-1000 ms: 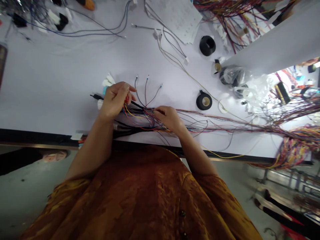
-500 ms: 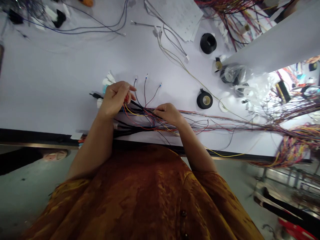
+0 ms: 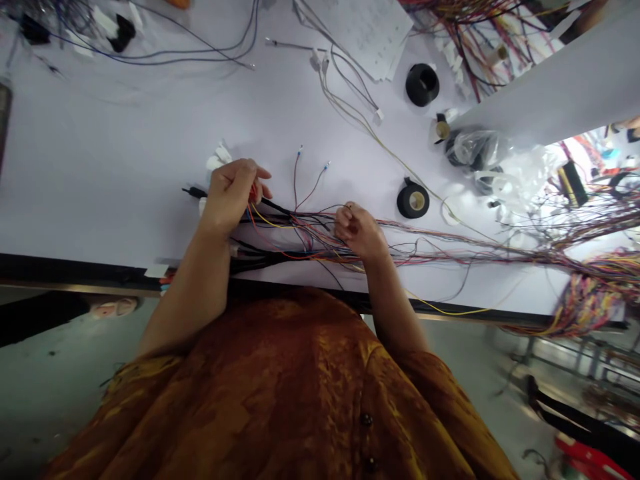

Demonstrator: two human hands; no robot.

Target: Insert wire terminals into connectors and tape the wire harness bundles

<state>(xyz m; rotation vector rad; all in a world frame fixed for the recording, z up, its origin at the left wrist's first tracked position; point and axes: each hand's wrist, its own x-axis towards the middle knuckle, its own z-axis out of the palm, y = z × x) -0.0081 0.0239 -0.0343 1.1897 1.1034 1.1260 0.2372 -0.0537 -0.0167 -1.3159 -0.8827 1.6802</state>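
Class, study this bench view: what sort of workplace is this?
Probably a wiring-harness workshop: bundles of coloured wires run along a long white workbench, with rolls of black tape and a printed sheet beside them.

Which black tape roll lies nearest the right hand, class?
The roll with the tan core, beside the right hand; the other roll sits farther off, dark-cored.

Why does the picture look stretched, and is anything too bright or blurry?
In the head view, the close, wide-angle camera makes the shirt look huge. In the same view, glare washes out the plastic bag, the red thing on the floor looks blurry, and the left hand and wires look fairly sharp.
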